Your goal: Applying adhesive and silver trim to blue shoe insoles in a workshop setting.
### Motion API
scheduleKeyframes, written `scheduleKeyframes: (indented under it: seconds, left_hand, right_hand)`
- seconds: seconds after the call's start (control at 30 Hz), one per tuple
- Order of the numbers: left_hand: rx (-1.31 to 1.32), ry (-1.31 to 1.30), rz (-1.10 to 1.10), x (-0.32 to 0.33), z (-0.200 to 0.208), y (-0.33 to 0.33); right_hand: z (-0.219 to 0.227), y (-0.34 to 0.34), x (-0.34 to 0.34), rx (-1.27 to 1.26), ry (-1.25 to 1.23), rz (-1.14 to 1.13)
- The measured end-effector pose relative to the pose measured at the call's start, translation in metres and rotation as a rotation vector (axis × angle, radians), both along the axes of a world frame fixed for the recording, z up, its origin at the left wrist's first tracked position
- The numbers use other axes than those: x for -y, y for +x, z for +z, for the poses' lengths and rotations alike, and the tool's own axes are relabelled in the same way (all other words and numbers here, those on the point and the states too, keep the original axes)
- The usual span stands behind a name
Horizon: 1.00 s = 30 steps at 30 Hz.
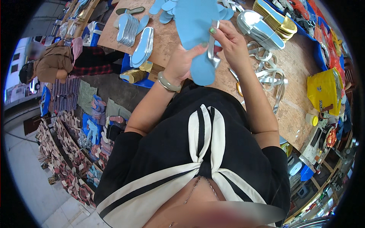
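Left grip (180, 65): insole (195, 26) — crate (126, 63): gold insoles (133, 76)

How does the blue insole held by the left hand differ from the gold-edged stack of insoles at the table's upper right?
The blue insole looks like a single piece, while the gold-edged stack has many layers.
The blue insole is in the left hand, while the gold-edged stack is in neither hand.
The blue insole shows no gold, while the gold-edged stack shows it along its side.
Both show a light blue face.
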<state>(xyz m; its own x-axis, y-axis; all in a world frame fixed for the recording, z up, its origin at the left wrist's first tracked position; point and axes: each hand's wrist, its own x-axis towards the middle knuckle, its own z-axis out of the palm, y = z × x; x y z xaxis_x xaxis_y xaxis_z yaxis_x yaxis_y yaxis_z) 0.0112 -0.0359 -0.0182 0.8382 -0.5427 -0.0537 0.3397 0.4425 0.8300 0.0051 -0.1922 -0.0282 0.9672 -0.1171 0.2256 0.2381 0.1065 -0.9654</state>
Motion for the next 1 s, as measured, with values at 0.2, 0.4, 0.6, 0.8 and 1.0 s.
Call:
scheduleKeyframes:
  seconds: [0.2, 0.4, 0.6, 0.8, 1.0]
  left_hand:
    - [0.104, -0.087, 0.209, -0.001, 0.011, 0.002]
    - [0.078, -0.236, 0.236, -0.004, 0.018, -0.006]
    - [0.13, -0.193, 0.231, -0.016, 0.019, -0.008]
    - [-0.031, -0.11, 0.246, -0.009, 0.017, -0.022]
    - [-0.187, -0.085, 0.358, -0.007, -0.004, -0.03]
  right_hand:
    - [0.0, -0.033, -0.008, -0.132, -0.003, 0.022]
    - [0.004, -0.042, -0.011, 0.086, -0.152, -0.091]
    - [0.012, -0.051, -0.016, -0.041, -0.1, -0.006]
    - [0.002, -0.046, -0.029, 0.063, -0.393, -0.066]
    - [-0.005, -0.042, -0.029, -0.204, -0.125, 0.071]
